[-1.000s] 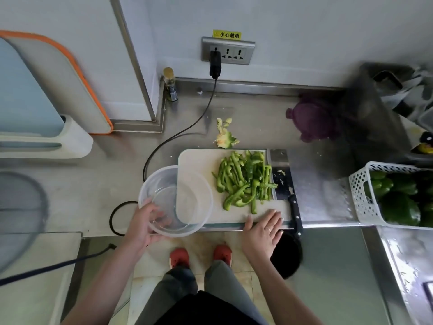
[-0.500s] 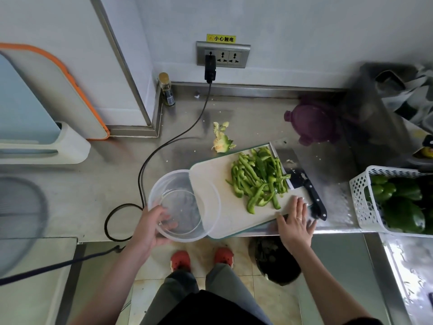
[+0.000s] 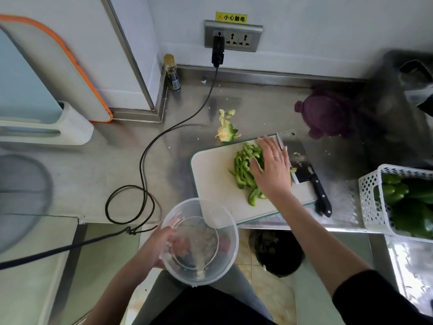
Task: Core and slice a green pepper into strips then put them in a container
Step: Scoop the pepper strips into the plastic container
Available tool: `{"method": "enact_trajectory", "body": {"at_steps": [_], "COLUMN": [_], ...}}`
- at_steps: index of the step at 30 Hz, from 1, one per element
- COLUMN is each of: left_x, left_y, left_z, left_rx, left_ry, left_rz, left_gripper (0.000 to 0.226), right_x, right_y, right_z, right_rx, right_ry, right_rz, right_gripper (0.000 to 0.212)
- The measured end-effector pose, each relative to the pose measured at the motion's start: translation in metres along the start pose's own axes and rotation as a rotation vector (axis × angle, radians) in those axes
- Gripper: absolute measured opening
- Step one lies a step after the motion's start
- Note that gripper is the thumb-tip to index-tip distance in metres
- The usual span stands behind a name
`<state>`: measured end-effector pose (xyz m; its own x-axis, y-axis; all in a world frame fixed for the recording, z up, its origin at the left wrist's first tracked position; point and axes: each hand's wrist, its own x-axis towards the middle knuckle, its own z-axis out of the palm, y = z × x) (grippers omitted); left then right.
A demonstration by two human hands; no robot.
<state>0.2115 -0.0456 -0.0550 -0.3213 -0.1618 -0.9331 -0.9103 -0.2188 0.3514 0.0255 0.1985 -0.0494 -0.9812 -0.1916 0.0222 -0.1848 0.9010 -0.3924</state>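
The person is standing at a steel counter with a white cutting board lying askew on it, its near corner jutting past the counter edge. The right hand is lying flat and spread, fingers apart, on the right side of a pile of green pepper strips in the middle of the board, palm down against them and gripping nothing. The left hand is gripping the left wall of a clear round plastic container, holding it below the counter edge, just under the overhanging board corner; the container is looking empty. A black-handled cleaver is lying along the board's right edge, partly hidden by the right hand. The pepper core is sitting on the counter just beyond the board's far edge. A white perforated basket of whole green peppers is resting at the far right, and a purple lid is lying behind the board.
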Motion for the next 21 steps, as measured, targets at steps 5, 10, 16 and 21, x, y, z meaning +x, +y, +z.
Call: {"method": "enact_trajectory", "body": {"at_steps": [5,10,16,21], "left_x": [-0.006,-0.012,-0.026,-0.03], "left_y": [-0.004,-0.007,-0.019,-0.029], "left_z": [-0.009,-0.018,-0.037,-0.052], "left_rx": [-0.046,-0.044,0.087,0.159], "left_ry": [0.011,-0.022,-0.144,-0.198], "left_rz": [0.026,0.094,0.24,0.243], "left_gripper": [0.011,0.021,0.046,0.069], "right_x": [-0.125,-0.136,-0.139,-0.13], "right_y": [0.012,0.024,-0.014,-0.057], "right_z": [0.036,0.067,0.08,0.066], "right_rx": [0.041,-0.028,-0.109,-0.128], "right_ry": [-0.23,-0.39,-0.262,-0.339], "right_rz": [-0.25,-0.317,-0.315,-0.354], "right_gripper": [0.048,0.067,0.068,0.047]}}
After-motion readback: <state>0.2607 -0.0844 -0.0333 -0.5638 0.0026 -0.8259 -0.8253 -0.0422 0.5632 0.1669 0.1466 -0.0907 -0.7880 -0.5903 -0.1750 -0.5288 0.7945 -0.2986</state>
